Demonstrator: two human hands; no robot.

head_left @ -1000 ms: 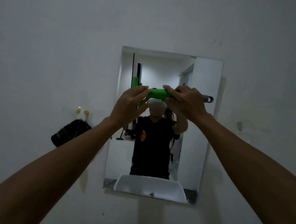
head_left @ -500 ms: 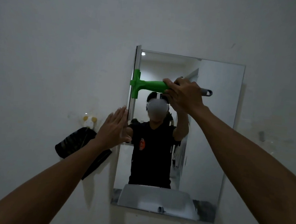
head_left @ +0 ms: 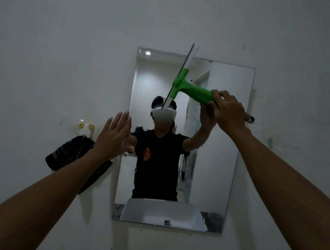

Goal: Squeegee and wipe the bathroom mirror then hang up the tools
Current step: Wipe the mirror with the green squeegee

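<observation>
A frameless rectangular mirror [head_left: 217, 148] hangs on the white wall. My right hand [head_left: 229, 113] is shut on the green handle of a squeegee [head_left: 192, 90], held in front of the mirror's upper middle. Its white blade slants from above the mirror's top edge down to the left. The grey end of the handle sticks out past my hand on the right. My left hand [head_left: 113, 138] is flat, fingers apart, at the mirror's left edge, holding nothing. A dark cloth [head_left: 68, 153] hangs from a wall hook [head_left: 85, 129] left of the mirror.
The mirror reflects a person in a black shirt and a white basin at the bottom. A small grey fitting [head_left: 270, 143] sits on the wall right of the mirror. Bare white wall surrounds everything.
My left hand let go of the squeegee and moved down to the mirror's left edge. My right hand carried the squeegee from the left edge toward the middle and tilted its blade from upright to slanted.
</observation>
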